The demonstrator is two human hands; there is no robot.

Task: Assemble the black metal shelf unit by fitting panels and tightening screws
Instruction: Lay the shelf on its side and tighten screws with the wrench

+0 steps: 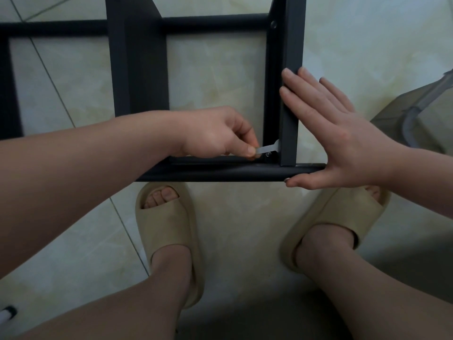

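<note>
The black metal shelf frame point(137, 69) lies on the tiled floor in front of me, its near bar point(220, 173) running across just above my feet. My left hand point(218, 133) pinches a small flat silver wrench point(268, 148) whose head sits at a screw point(269, 154) in the near right inner corner. My right hand point(326, 133) presses flat with straight fingers against the outside of the upright post point(291, 94); its thumb lies along the end of the near bar. Another screw point(273, 24) shows at the far right corner.
My two feet in beige slippers point(169, 236) stand on the floor just below the near bar. A grey translucent plastic container point(416, 114) sits at the right edge. A white and black object point(7, 314) pokes in at the lower left. Pale floor tiles surround the frame.
</note>
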